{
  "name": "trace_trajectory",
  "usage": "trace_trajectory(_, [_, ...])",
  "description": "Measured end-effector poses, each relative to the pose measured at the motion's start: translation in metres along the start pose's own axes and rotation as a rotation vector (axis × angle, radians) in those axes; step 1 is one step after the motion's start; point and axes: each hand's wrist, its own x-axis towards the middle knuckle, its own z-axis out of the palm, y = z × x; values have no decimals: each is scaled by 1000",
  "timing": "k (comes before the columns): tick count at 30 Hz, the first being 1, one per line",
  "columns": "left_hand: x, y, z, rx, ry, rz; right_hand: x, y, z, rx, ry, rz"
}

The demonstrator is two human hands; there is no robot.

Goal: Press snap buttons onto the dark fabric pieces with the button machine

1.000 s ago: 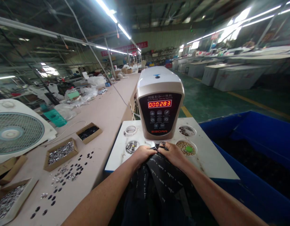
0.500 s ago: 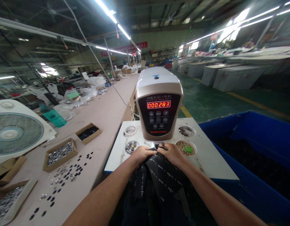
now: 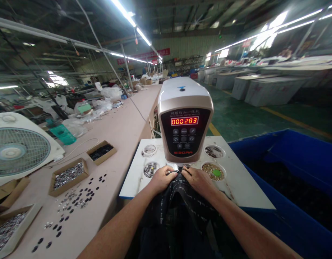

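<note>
Black printed cloth (image 3: 182, 183) had shifted between your hands: its panel, flatter half a second earlier, was now bowed into an arch with a dark hollow beneath. Your left hand (image 3: 161, 178) pinched the cloth's upper edge between thumb and fingers; your right hand (image 3: 198, 178) pinched it too, just beside, with only a narrow gap between the 2 grips. That edge sat right under the head of the button machine (image 3: 184, 122), whose red display read 000283, as before.

Around your hands, the white tabletop (image 3: 236, 190) had 4 round wells. Near your left hand, 1 well (image 3: 144, 169) held short metal cylinders; behind it, another (image 3: 142, 151) held pale rings. On the right, the nearer well (image 3: 224, 172) was filled with small brass-coloured pieces and a green lump, and the farther (image 3: 224, 153) held slender metallic pieces.

Farther left, on the long table (image 3: 125, 138), stood 3 open boxes: the farthest box (image 3: 110, 157) held black pieces, while the middle box (image 3: 69, 186) and the nearest box (image 3: 28, 221) held silvery ones. Loose discs (image 3: 67, 218) lay scattered beside them. To your right stood a blue bin (image 3: 303, 154), its dark contents too dim to tell.
</note>
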Motion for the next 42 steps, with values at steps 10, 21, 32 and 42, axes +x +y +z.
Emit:
trace_trajectory(10, [-5,5,1,96,62,2,-4,0,1,-101,-14,-13])
trace_trajectory(21, [-7,6,2,140,66,13,-6,-6,1,-143,24,55])
trace_trajectory(32, [-6,5,3,155,80,11,-7,-5,3,-119,21,58])
trace_trajectory(42, [-13,18,-1,145,98,8,-4,0,-3,30,65,43])
